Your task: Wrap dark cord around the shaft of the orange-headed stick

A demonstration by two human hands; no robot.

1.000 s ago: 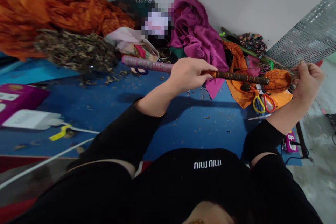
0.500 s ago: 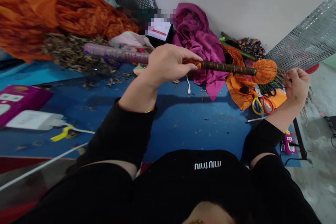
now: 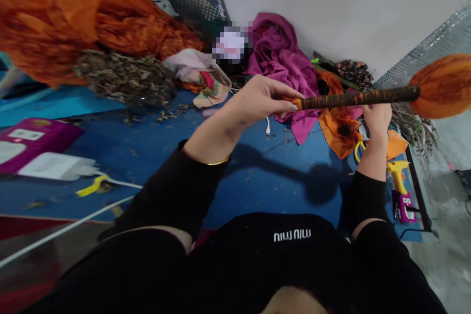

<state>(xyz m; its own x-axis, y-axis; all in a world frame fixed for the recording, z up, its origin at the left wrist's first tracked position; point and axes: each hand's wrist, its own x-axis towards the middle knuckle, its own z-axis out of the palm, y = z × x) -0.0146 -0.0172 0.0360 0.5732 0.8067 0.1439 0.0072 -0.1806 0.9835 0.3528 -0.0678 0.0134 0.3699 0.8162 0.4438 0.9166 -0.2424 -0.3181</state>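
Observation:
My left hand [image 3: 263, 100] is closed, thumb and fingers pinching a dark brown stick [image 3: 342, 100] with orange streaks at its orange left end. The stick lies nearly level above the table. A round orange fabric bundle [image 3: 441, 86] is at its far right end, large and near the camera. My right hand [image 3: 378, 120] is below and behind the stick, close to orange cloth [image 3: 336, 132] and scissors with a yellow handle [image 3: 358, 151]. The stick partly covers its fingers, so their hold cannot be made out.
On the blue table [image 3: 257, 186] lie magenta cloth [image 3: 279, 54], a heap of orange fabric [image 3: 91, 14] and dry brown plant bits [image 3: 125, 76]. A purple box [image 3: 55, 132] and white charger [image 3: 55, 167] are left. A yellow glue gun [image 3: 399, 174] stands right.
The stick and orange bundle have swung right and nearer the camera. My right hand has moved left, from beyond the bundle to behind the stick. The pink tube left of my left hand no longer shows.

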